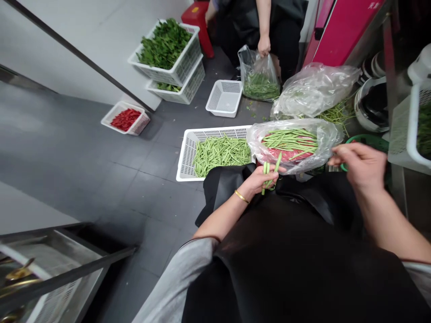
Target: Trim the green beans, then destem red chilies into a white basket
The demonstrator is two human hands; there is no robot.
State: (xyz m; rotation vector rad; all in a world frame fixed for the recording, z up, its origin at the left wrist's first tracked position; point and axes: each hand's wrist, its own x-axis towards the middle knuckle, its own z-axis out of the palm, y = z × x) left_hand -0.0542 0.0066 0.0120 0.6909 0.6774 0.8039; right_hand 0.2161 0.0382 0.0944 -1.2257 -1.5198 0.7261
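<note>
My left hand (257, 180), with a gold bangle at the wrist, is closed on a few short pieces of green bean (266, 172) above my lap. Out to the right, my right hand (363, 163) has its fingers pinched together over a green basket (370, 141); I cannot make out what is in them. Between the hands, a clear plastic bag (326, 134) lies open, with long green beans (291, 140) on red plastic inside. Left of it, a white slotted basket (188, 154) holds many bean pieces (220, 154).
A co-worker's hand (264, 45) grips a clear bag of greens (261, 85). Nearby stand a white basket (224, 112), stacked crates of leafy greens (183, 72) and a basket of red chillies (125, 120). A metal rack (97, 264) is at lower left; shelving with pots (372, 103) borders the right.
</note>
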